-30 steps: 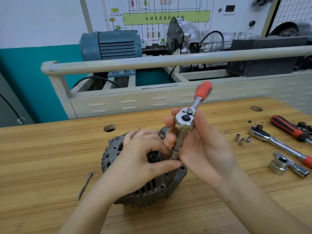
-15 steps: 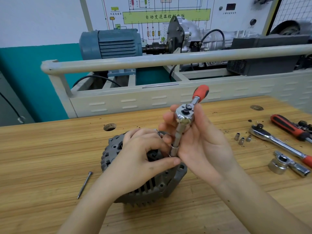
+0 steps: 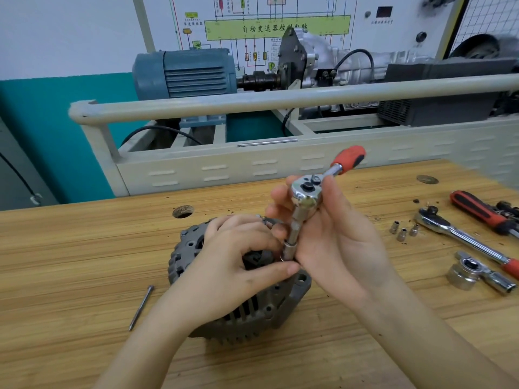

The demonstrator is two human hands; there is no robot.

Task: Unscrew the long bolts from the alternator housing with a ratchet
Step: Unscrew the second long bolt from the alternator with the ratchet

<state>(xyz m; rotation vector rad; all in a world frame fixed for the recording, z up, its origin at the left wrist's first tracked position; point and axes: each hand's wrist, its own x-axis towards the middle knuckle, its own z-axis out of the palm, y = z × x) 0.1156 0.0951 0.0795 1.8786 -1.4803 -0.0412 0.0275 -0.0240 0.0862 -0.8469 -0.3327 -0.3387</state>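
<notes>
1. Head view has our right hand (image 3: 334, 242) wrapped around the ratchet (image 3: 304, 195) just under its head, socket end pointing down into the alternator housing (image 3: 238, 313). The red grip sticks up and away from us.
2. Our left hand (image 3: 238, 265) is clamped over the top of the housing, thumb tip right against the socket, steadying both.
3. Progress, as far as we can judge: one long bolt (image 3: 141, 307) already lies loose on the bench to the left of the housing, so at least one is out. The one under the socket looks like it's being worked now; how many remain is hidden by our hands.
4. The housing sits near the middle of the wooden workbench (image 3: 70, 262).
5. Off to the right: three small sockets (image 3: 403, 231), a second ratchet (image 3: 460, 234), an adapter piece (image 3: 477, 273).
6. Behind the bench, a rail and a blue electric motor (image 3: 185, 73) on a training rig, wiring diagram on the wall.
</notes>
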